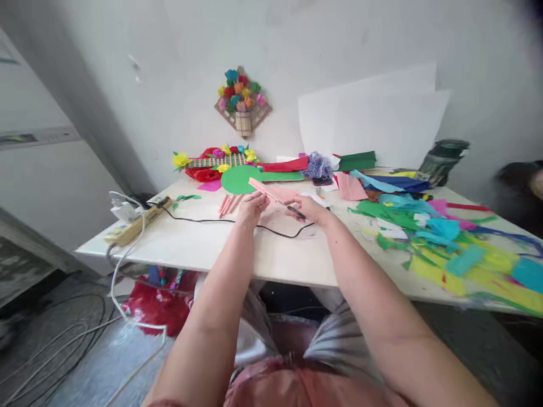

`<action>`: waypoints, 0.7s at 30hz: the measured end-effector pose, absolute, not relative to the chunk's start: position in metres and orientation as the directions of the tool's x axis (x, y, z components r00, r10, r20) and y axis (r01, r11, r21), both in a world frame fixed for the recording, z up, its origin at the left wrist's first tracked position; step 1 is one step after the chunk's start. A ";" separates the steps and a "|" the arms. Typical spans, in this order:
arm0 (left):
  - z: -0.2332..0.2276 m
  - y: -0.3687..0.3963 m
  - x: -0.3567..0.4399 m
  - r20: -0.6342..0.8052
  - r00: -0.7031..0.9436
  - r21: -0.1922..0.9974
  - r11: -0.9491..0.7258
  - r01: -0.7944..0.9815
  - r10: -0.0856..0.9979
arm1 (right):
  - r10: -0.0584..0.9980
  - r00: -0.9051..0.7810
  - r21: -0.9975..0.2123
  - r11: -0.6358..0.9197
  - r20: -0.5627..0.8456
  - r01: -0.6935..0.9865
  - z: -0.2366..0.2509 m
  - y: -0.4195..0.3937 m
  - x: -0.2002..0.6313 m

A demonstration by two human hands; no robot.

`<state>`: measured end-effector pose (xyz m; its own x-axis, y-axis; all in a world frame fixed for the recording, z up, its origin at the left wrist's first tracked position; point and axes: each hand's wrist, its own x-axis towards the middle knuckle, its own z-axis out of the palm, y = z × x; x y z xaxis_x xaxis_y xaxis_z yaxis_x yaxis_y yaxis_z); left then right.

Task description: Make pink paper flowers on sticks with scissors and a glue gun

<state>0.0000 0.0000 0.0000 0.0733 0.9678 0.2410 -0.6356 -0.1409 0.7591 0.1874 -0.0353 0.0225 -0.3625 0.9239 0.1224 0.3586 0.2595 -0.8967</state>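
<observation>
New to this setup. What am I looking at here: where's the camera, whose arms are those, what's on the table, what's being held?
There is one picture, from a camera worn on a person's head, looking forward and down, so the two bare arms coming up from the bottom are the wearer's own. No robot is involved.

The left hand holds a pink paper strip over a white table. The right hand grips a thin dark tool at that strip; it is too blurred to name for certain.

On the table: a black cable, a power strip at the left edge, a green paper circle, more pink strips, and a heap of coloured paper scraps on the right. A paper flower decoration hangs on the wall behind.
</observation>
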 end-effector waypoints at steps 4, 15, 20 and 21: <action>0.000 -0.002 0.001 0.228 0.047 0.758 -0.147 -0.636 0.973 | 0.922 -0.366 -0.896 0.264 0.126 0.358 0.021 -0.032 0.191; 0.009 -0.011 0.006 0.156 0.037 0.760 -0.096 -0.643 0.987 | 0.913 -0.381 -0.890 0.288 0.144 0.354 0.019 -0.030 0.195; 0.011 -0.014 0.008 0.134 0.051 0.768 -0.071 -0.636 0.990 | 0.918 -0.375 -0.894 0.272 0.130 0.356 0.020 -0.032 0.194; 0.012 -0.014 0.008 0.128 0.050 0.768 -0.067 -0.637 0.991 | 0.920 -0.371 -0.897 0.264 0.124 0.354 0.021 -0.032 0.193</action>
<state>0.0079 -0.0142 0.0117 0.0499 0.9905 0.1281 -0.6368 -0.0672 0.7681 0.1933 -0.0325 0.0208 -0.3710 0.9203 0.1243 0.3537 0.2638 -0.8974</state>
